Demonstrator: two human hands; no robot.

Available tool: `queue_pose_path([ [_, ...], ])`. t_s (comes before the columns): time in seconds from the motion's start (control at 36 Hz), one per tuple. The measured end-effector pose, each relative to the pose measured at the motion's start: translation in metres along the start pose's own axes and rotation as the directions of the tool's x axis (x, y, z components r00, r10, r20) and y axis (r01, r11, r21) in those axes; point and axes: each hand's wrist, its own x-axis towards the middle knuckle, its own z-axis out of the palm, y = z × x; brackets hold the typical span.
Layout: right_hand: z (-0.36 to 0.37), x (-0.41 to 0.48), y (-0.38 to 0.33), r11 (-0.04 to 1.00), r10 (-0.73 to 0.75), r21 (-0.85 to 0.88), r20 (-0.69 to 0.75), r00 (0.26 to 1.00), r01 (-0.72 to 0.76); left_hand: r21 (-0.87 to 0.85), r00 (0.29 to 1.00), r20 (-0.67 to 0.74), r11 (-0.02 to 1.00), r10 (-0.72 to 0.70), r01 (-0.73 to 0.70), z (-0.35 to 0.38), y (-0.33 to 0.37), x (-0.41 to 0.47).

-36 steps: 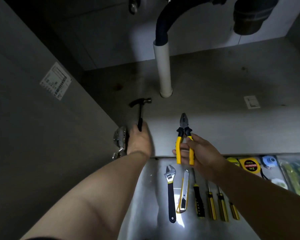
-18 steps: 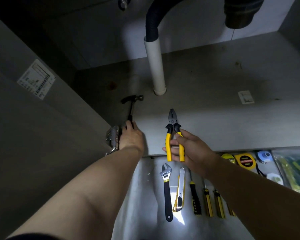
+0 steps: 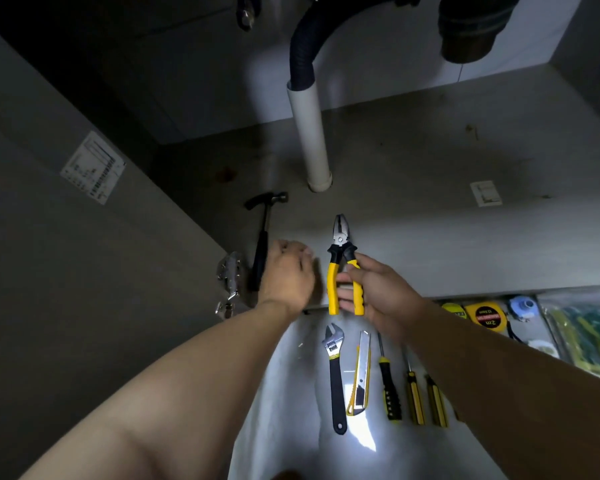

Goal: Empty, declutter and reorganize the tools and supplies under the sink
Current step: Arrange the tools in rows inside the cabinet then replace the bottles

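Though dim light and blur soften the view, the right hand [image 3: 378,292] plainly clamps fingers and thumb round the yellow moulded grips of the pliers [image 3: 342,251]. These are held over the front edge of the matt grey cabinet floor [image 3: 430,220], long axis front-to-back, steel nose toward the rear wall. The left hand [image 3: 286,271] is smeared, fingers curled just beside the black-handled hammer [image 3: 264,230]; contact cannot be told. The right forearm hides part of the screwdrivers [image 3: 388,386].
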Motion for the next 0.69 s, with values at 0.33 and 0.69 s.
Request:
queue_pose_path([
  [0.33, -0.007, 0.007, -0.004, 0.983, 0.074, -0.161, -0.054, 0.996, -0.082, -0.62, 0.767, 0.641, 0.602, 0.02, 0.503, -0.017, 0.038, -0.029],
  [0.69, -0.006, 0.016, -0.008, 0.922, -0.076, -0.383, -0.06, 0.995, 0.047, -0.339, 0.967, 0.225, 0.921, -0.118, 0.192, 0.007, 0.022, -0.009],
])
